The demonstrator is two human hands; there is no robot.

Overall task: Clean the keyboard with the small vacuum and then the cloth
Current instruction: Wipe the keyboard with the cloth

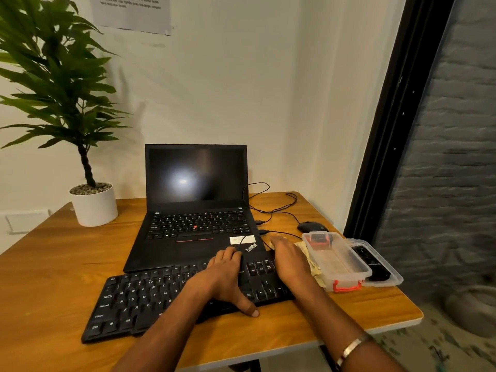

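A black keyboard (pixel 139 299) lies at an angle on the wooden table (pixel 53 269), in front of the laptop. My left hand (pixel 222 280) spans its right half, fingers curled over the far edge and thumb at the near edge. My right hand (pixel 290 261) lies over the keyboard's right end with fingers stretched past the far edge; its thumb is hidden. A yellowish cloth (pixel 316 272) pokes out from under a clear plastic box (pixel 341 264) just right of that hand. A black device (pixel 371 264), possibly the small vacuum, lies in a clear lid beside the box.
An open black laptop (pixel 196 200) with a dark screen stands behind the keyboard. A black mouse (pixel 311 226) and its cables lie at the back right. A potted plant (pixel 94 204) stands at the back left. The table's right edge is close to the box.
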